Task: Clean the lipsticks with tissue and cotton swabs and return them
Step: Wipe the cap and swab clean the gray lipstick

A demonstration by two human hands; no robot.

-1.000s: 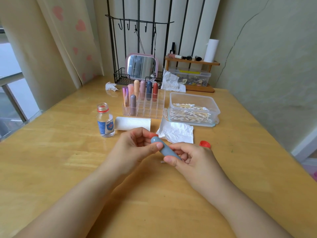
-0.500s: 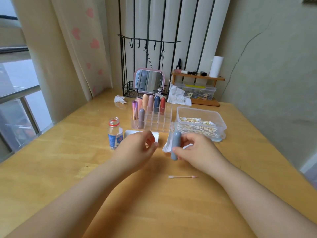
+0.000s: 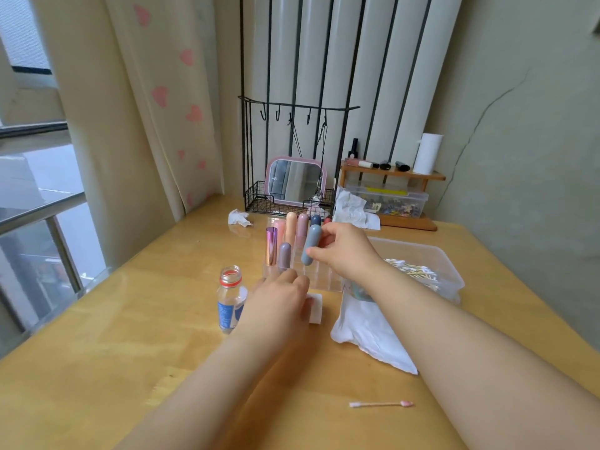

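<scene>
My right hand (image 3: 344, 251) pinches a grey-blue lipstick (image 3: 310, 244) upright, just above the clear plastic organizer (image 3: 319, 277). Several capped lipsticks stand in the organizer: a shiny purple one (image 3: 271, 245), a mauve one (image 3: 285, 254), and peach (image 3: 291, 224), pink (image 3: 302, 224) and dark blue (image 3: 315, 219) ones behind. My left hand (image 3: 279, 302) rests with loosely bent fingers on the table at the organizer's front edge, over a white tissue roll (image 3: 315, 308). A used pink-tipped cotton swab (image 3: 380, 404) lies on the table near me.
An open small bottle (image 3: 230, 300) stands left of my left hand. A white tissue (image 3: 367, 336) lies right of the organizer, beside a clear box of cotton swabs (image 3: 418, 271). A mirror (image 3: 293, 183), wire rack, crumpled tissues and a wooden shelf line the back edge.
My right hand has carried the grey-blue lipstick forward from near me up to the organizer. My left hand let go of it and moved onto the tissue roll. The swab stays behind on the table.
</scene>
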